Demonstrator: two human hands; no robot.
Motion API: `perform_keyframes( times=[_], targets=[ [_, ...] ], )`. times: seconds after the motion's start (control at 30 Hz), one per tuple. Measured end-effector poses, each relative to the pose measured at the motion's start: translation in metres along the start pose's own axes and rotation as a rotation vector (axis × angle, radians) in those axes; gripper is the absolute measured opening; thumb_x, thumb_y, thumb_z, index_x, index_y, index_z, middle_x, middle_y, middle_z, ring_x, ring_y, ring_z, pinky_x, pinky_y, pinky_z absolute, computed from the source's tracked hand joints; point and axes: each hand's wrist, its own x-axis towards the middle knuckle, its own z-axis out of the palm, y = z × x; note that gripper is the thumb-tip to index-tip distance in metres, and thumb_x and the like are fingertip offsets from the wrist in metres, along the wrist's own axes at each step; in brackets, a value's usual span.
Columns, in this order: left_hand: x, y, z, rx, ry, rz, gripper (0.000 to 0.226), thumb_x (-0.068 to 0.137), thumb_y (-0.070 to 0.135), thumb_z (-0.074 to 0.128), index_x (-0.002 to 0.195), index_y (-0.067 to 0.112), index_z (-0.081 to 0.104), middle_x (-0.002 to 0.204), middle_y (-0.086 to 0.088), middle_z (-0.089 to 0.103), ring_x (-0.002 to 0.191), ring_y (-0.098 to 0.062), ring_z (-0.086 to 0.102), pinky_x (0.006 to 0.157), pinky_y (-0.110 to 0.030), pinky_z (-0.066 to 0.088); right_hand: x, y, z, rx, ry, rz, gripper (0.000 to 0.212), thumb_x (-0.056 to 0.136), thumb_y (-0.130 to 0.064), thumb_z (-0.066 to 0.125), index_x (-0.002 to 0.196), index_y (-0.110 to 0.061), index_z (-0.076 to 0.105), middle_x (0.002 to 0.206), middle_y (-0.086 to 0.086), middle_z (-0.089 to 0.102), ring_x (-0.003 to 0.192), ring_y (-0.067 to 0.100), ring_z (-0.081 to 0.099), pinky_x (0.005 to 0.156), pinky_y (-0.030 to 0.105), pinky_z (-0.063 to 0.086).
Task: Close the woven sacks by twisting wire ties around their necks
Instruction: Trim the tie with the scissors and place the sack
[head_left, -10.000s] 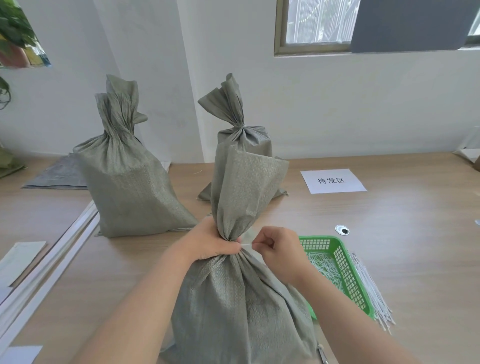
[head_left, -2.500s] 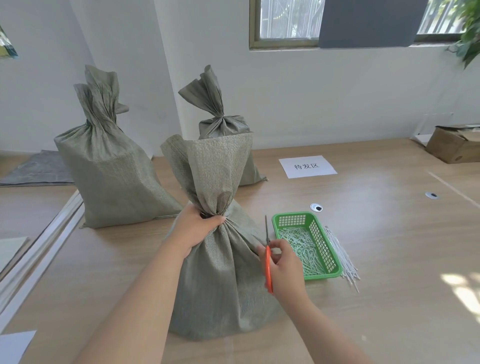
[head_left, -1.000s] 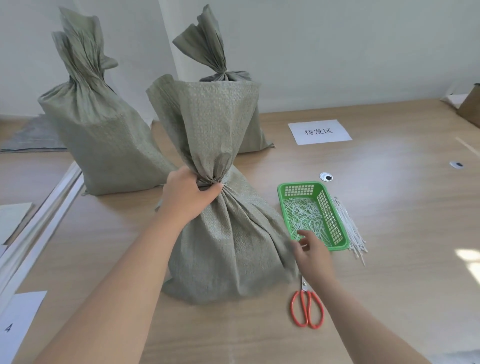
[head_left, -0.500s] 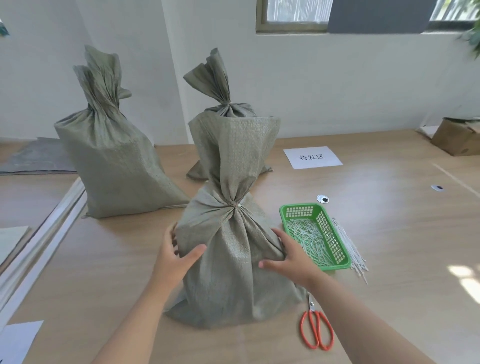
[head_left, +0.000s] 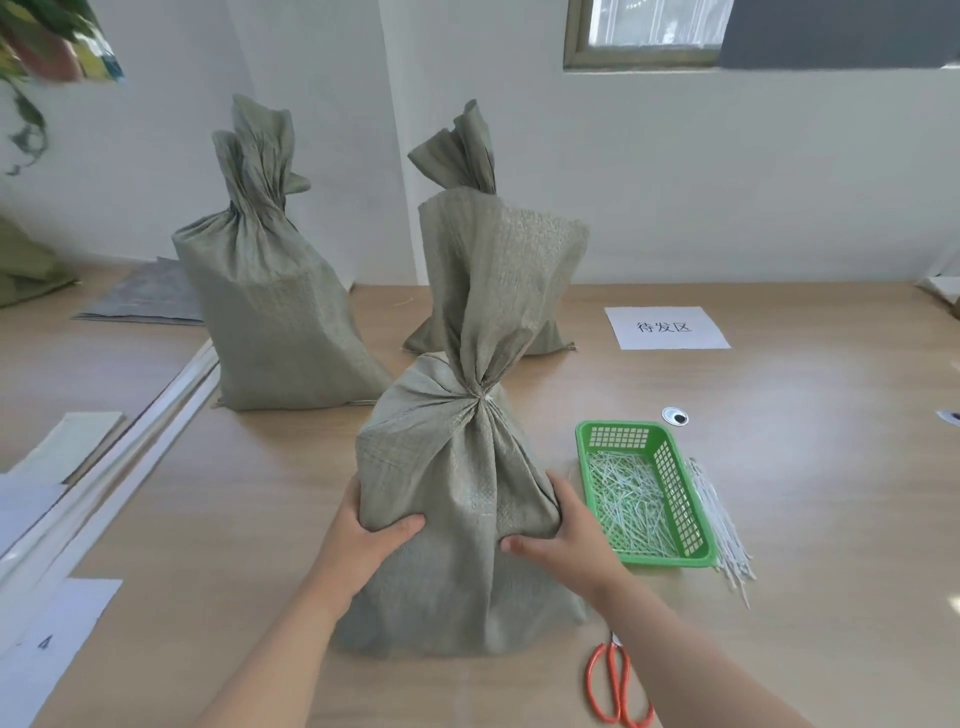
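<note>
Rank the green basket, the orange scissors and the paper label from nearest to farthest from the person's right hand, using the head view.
1. Green basket, just right of the right hand.
2. Orange scissors, lying nearer the person, beside the forearm.
3. Paper label, far back on the right.

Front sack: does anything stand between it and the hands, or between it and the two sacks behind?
Nothing visible. The left hand and right hand grip the front sack directly. Only bare table lies toward the left rear sack; the ground toward the right rear sack is hidden. The green basket lies aside.
</note>
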Motion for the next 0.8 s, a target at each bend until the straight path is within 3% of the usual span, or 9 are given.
perform_keyframes(
  times=[0.23, 0.4, 0.63, 0.73, 0.8],
  targets=[
    [-0.031, 0.047, 0.013, 0.030, 0.112, 0.106, 0.065, 0.077, 0.012, 0.087, 0.119, 0.050, 0.056, 0.111, 0.016, 0.074, 0.102, -0.006, 0.072, 0.087, -0.034, 0.056, 0.004, -0.017, -0.024, 0.089, -0.059, -0.087, 0.068, 0.061, -0.021, 0.092, 0.119, -0.037, 0.060, 0.108, -0.015, 0.071, 0.105, 0.005, 0.066, 0.095, 0.041, 0.054],
    [-0.038, 0.094, 0.030, 0.003, 0.158, 0.171, 0.064, 0.078, 0.015, 0.087, 0.126, 0.044, 0.056, 0.114, 0.012, 0.073, 0.100, -0.006, 0.072, 0.087, -0.034, 0.056, 0.015, -0.049, -0.060, 0.129, -0.055, -0.177, 0.074, 0.062, -0.027, 0.093, 0.125, -0.039, 0.057, 0.116, -0.015, 0.068, 0.110, 0.004, 0.063, 0.097, 0.039, 0.053],
    [-0.008, 0.156, 0.058, -0.011, 0.100, 0.285, 0.054, 0.078, 0.016, 0.086, 0.112, 0.047, 0.057, 0.104, 0.017, 0.074, 0.095, -0.002, 0.072, 0.082, -0.030, 0.055, 0.040, -0.089, -0.109, 0.127, 0.026, -0.256, 0.075, 0.063, -0.030, 0.093, 0.127, -0.039, 0.054, 0.117, -0.014, 0.067, 0.111, 0.007, 0.063, 0.096, 0.041, 0.054],
    [0.010, 0.176, 0.076, -0.038, 0.054, 0.309, 0.061, 0.076, 0.021, 0.088, 0.123, 0.044, 0.056, 0.112, 0.011, 0.073, 0.097, -0.002, 0.072, 0.088, -0.033, 0.057, 0.046, -0.100, -0.133, 0.094, 0.098, -0.267, 0.072, 0.065, -0.031, 0.092, 0.126, -0.040, 0.055, 0.113, -0.016, 0.068, 0.107, 0.005, 0.064, 0.092, 0.037, 0.054],
    [0.023, 0.191, 0.092, -0.043, 0.004, 0.317, 0.081, 0.066, 0.036, 0.092, 0.135, 0.041, 0.051, 0.118, 0.010, 0.072, 0.104, -0.009, 0.071, 0.091, -0.038, 0.057, 0.049, -0.105, -0.153, 0.101, 0.134, -0.256, 0.070, 0.066, -0.030, 0.091, 0.124, -0.043, 0.054, 0.112, -0.018, 0.068, 0.106, 0.004, 0.064, 0.092, 0.040, 0.055]
  ],
)
